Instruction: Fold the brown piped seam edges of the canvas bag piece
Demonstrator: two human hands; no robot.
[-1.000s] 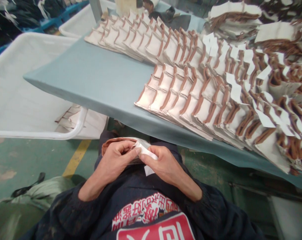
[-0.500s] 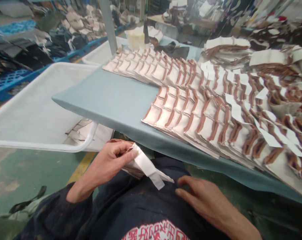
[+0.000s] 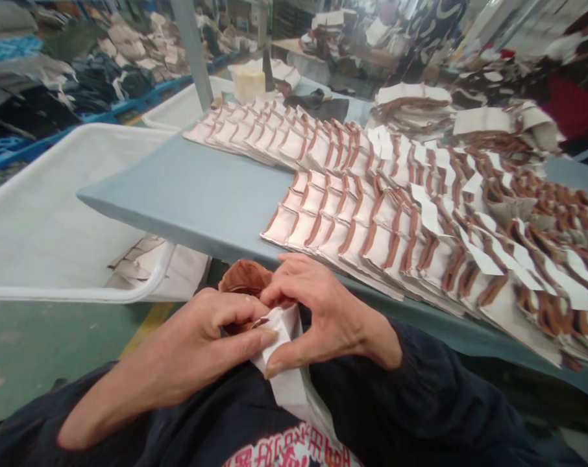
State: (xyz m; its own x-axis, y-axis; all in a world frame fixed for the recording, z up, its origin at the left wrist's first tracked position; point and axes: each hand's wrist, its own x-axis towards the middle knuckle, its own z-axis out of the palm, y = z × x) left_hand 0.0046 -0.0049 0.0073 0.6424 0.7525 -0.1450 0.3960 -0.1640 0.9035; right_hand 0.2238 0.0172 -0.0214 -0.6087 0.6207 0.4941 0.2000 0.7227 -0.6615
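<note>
Close to my body, a folded brown-and-white fabric piece (image 3: 244,277) is held between both hands, its brown side bulging up behind the fingers. A white strip (image 3: 288,389) hangs from it toward my lap. My left hand (image 3: 204,340) is closed on the fabric piece, thumb pressed along the top of the strip. From the other side my right hand (image 3: 326,314) grips the same piece, with fingers curled over its upper edge and thumb on the strip. Both sets of fingers hide much of the fold.
Rows of overlapping brown-edged white fabric pieces (image 3: 333,214) lie on the blue-grey table (image 3: 177,188), several with white strips. A white plastic bin (image 3: 70,194) stands left of the table, with fabric pieces (image 3: 138,259) near its corner. Stacks (image 3: 411,107) sit farther back.
My right hand has come up from the lower right and taken hold of the fabric piece and strip beside my left hand. The brown side now shows more. The view has shifted slightly.
</note>
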